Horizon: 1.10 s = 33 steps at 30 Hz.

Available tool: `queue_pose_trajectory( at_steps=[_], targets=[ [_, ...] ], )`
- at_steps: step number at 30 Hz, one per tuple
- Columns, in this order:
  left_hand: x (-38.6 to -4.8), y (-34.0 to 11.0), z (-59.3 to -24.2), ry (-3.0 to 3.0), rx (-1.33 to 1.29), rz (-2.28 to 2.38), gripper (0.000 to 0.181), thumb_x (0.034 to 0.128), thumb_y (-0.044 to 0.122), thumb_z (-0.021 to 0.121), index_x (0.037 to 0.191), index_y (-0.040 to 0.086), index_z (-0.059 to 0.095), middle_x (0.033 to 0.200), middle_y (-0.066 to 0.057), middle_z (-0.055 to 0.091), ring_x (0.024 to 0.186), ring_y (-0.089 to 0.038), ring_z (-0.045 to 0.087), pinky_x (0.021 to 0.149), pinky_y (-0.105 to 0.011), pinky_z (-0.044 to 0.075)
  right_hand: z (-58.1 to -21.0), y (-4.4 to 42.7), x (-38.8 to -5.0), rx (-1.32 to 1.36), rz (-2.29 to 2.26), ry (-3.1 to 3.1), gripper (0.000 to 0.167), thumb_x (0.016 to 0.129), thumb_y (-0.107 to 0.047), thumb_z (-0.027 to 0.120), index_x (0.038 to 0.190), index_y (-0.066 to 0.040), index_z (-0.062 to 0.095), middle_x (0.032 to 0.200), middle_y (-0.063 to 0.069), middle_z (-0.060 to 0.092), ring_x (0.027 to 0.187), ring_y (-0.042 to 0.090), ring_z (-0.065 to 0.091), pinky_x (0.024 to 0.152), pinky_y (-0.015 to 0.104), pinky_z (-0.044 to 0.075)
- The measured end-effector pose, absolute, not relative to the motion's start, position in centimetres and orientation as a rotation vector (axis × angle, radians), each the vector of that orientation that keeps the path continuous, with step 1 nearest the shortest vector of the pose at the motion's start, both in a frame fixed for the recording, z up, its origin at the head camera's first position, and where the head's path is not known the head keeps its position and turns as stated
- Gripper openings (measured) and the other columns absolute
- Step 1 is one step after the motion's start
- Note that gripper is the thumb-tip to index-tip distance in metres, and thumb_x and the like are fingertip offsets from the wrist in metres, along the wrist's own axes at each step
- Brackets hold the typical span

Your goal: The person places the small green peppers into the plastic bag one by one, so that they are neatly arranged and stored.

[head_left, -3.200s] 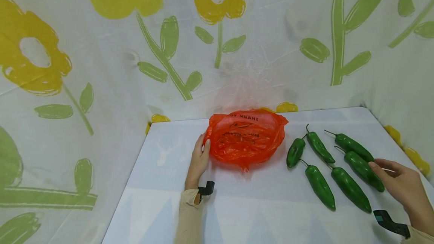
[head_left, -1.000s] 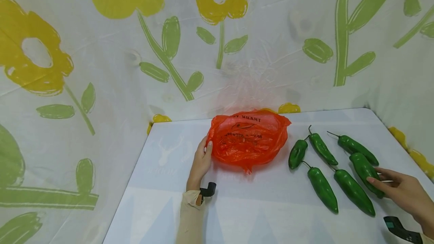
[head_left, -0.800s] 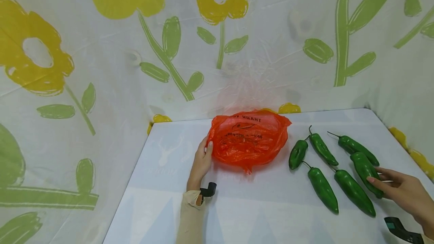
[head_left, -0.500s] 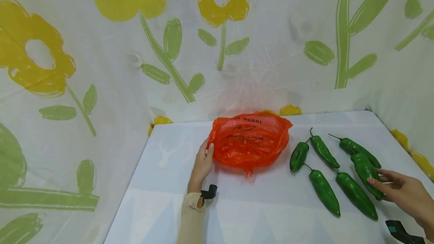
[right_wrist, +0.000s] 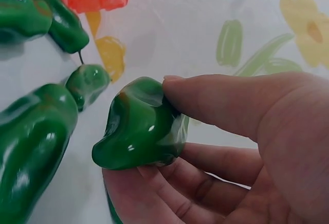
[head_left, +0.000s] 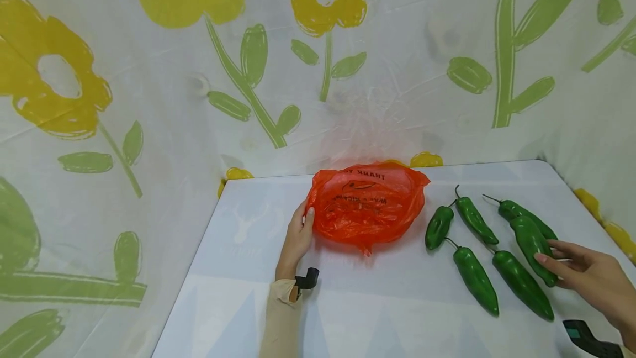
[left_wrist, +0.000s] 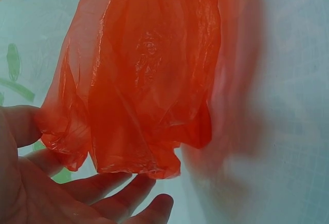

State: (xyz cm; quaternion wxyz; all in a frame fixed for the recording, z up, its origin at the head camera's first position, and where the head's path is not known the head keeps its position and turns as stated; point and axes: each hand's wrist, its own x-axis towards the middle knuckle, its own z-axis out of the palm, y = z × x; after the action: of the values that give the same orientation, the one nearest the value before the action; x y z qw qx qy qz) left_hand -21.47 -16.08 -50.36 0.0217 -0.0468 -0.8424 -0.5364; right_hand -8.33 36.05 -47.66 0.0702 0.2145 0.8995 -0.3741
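Note:
A red plastic bag (head_left: 370,203) with black mirrored lettering lies near the table's back edge, its mouth spread. My left hand (head_left: 296,239) holds its left side; in the left wrist view the thumb lies against the bag (left_wrist: 139,80), with other fingers below its edge. At the right, my right hand (head_left: 591,276) pinches a green chili pepper (head_left: 529,242) between thumb and fingers. In the right wrist view that pepper (right_wrist: 141,124) shows tip-first, raised off the table. In the head view it partly covers another pepper (head_left: 512,210) behind it.
Several more green peppers lie between the bag and my right hand, among them a short one (head_left: 439,228) and a long one (head_left: 523,286). A floral curtain (head_left: 387,59) hangs around the white table (head_left: 348,314).
My right hand has taken hold of the pepper that lay on the table and lifted it. In the last half second the pepper has moved slightly farther back. The left hand stays at the bag.

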Motion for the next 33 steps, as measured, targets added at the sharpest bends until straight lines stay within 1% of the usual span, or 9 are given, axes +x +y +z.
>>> queue_pose_trajectory(
  at_steps=[3, 6, 13, 18, 23, 27, 30, 33],
  targets=[
    [-21.3, -16.0, -50.3, -2.616, -0.131, -1.662, 0.055, 0.1114, 0.036, 0.043, 0.161, 0.011, 0.036, 0.166, -0.011, 0.039, 0.155, -0.035, 0.036, 0.122, -0.061, 0.036, -47.2, 35.6, -8.2, 0.605, -1.114, 2.728, 0.095, 0.099, -0.056, 0.060, 0.149, 0.020, 0.032, 0.133, 0.046, 0.044, 0.091, 0.038, 0.068, 0.068, 0.040, 0.064],
    [-21.3, -15.9, -50.1, -2.608, -0.114, -1.667, 0.056, 0.1109, 0.037, 0.044, 0.160, 0.011, 0.037, 0.166, -0.011, 0.040, 0.154, -0.035, 0.036, 0.123, -0.060, 0.035, -46.9, 35.3, -8.3, 0.554, -1.101, 2.764, 0.092, 0.100, -0.053, 0.061, 0.147, 0.021, 0.034, 0.134, 0.048, 0.042, 0.091, 0.038, 0.069, 0.066, 0.040, 0.064],
    [-21.4, -15.9, -50.2, -2.609, -0.099, -1.684, 0.056, 0.1110, 0.036, 0.044, 0.160, 0.011, 0.037, 0.165, -0.012, 0.040, 0.152, -0.036, 0.039, 0.121, -0.060, 0.038, -46.4, 34.5, -8.4, 0.501, -1.097, 2.811, 0.088, 0.101, -0.050, 0.061, 0.146, 0.022, 0.035, 0.135, 0.049, 0.043, 0.085, 0.030, 0.070, 0.065, 0.040, 0.064],
    [-21.4, -15.9, -50.3, -2.610, -0.091, -1.680, 0.055, 0.1110, 0.035, 0.044, 0.160, 0.010, 0.037, 0.165, -0.012, 0.041, 0.152, -0.036, 0.040, 0.120, -0.059, 0.040, -46.4, 34.0, -8.4, 0.461, -1.116, 2.837, 0.085, 0.102, -0.047, 0.062, 0.145, 0.021, 0.038, 0.134, 0.048, 0.046, 0.084, 0.025, 0.069, 0.062, 0.036, 0.064],
    [-21.3, -15.9, -50.3, -2.612, -0.079, -1.682, 0.055, 0.1110, 0.035, 0.044, 0.160, 0.010, 0.037, 0.164, -0.012, 0.041, 0.151, -0.036, 0.040, 0.119, -0.059, 0.041, -46.1, 33.3, -8.5, 0.433, -1.152, 2.834, 0.082, 0.101, -0.047, 0.063, 0.145, 0.020, 0.041, 0.135, 0.048, 0.047, 0.082, 0.016, 0.068, 0.063, 0.034, 0.064],
    [-21.2, -15.9, -50.3, -2.611, -0.058, -1.688, 0.056, 0.1106, 0.035, 0.046, 0.160, 0.010, 0.037, 0.164, -0.012, 0.041, 0.150, -0.036, 0.041, 0.119, -0.059, 0.041, -45.9, 32.7, -8.7, 0.418, -1.205, 2.823, 0.082, 0.100, -0.047, 0.064, 0.145, 0.018, 0.042, 0.135, 0.047, 0.049, 0.076, -0.001, 0.064, 0.063, 0.033, 0.064],
    [-21.2, -15.9, -50.3, -2.611, -0.061, -1.685, 0.055, 0.1108, 0.033, 0.045, 0.160, 0.010, 0.037, 0.164, -0.013, 0.041, 0.149, -0.037, 0.042, 0.119, -0.060, 0.041, -45.8, 32.2, -8.7, 0.381, -1.248, 2.805, 0.082, 0.100, -0.046, 0.065, 0.146, 0.017, 0.041, 0.137, 0.046, 0.048, 0.073, -0.012, 0.058, 0.063, 0.030, 0.063],
    [-21.3, -15.9, -50.3, -2.619, -0.054, -1.683, 0.055, 0.1107, 0.034, 0.045, 0.160, 0.011, 0.037, 0.164, -0.012, 0.041, 0.149, -0.036, 0.042, 0.119, -0.059, 0.042, -45.7, 31.8, -8.8, 0.326, -1.279, 2.791, 0.081, 0.101, -0.045, 0.064, 0.148, 0.016, 0.041, 0.139, 0.046, 0.047, 0.074, -0.016, 0.056, 0.063, 0.025, 0.062]
  ],
)
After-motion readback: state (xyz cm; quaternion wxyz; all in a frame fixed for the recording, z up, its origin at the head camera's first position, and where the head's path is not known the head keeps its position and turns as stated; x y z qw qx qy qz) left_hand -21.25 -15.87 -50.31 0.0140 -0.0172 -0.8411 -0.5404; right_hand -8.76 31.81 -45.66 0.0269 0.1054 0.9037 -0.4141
